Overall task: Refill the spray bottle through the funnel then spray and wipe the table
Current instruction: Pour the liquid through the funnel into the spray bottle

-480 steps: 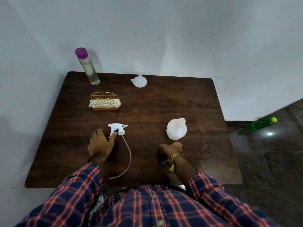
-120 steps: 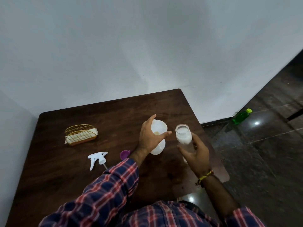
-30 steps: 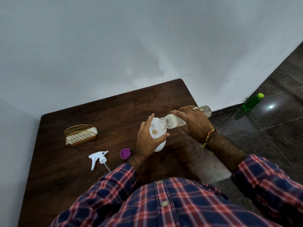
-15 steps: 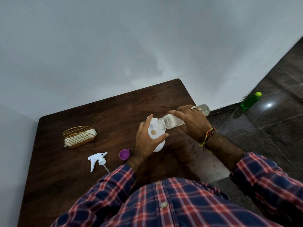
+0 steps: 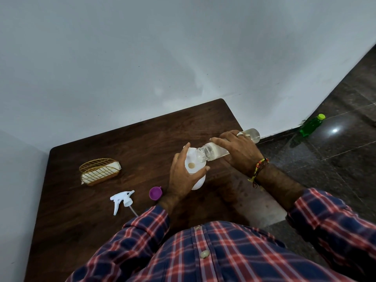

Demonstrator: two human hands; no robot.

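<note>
Both grips closed | left hand (image 5: 181, 176) grips white plastic funnel (image 5: 191, 162) on white spray bottle (image 5: 198, 182) | right hand (image 5: 240, 151) grips tilted clear plastic bottle (image 5: 211, 152), mouth over funnel | dark wooden worktop (image 5: 85, 231)

You wear a long-sleeved checked shirt in navy blue, with red and pale pink lines crossing to form the plaid. A pale round button (image 5: 204, 254) sits on the front placket, and a second one (image 5: 197, 227) shows higher up near the collar. Both sleeves are pushed back from the wrists, leaving the forearms bare. Your right hand (image 5: 242, 152) carries two silver rings (image 5: 239, 134) on neighbouring fingers. Round the right wrist runs a beaded bracelet (image 5: 260, 164) in yellow, red, green and black, with thread ends trailing from it. Your left hand (image 5: 183, 176) wears nothing.
</note>
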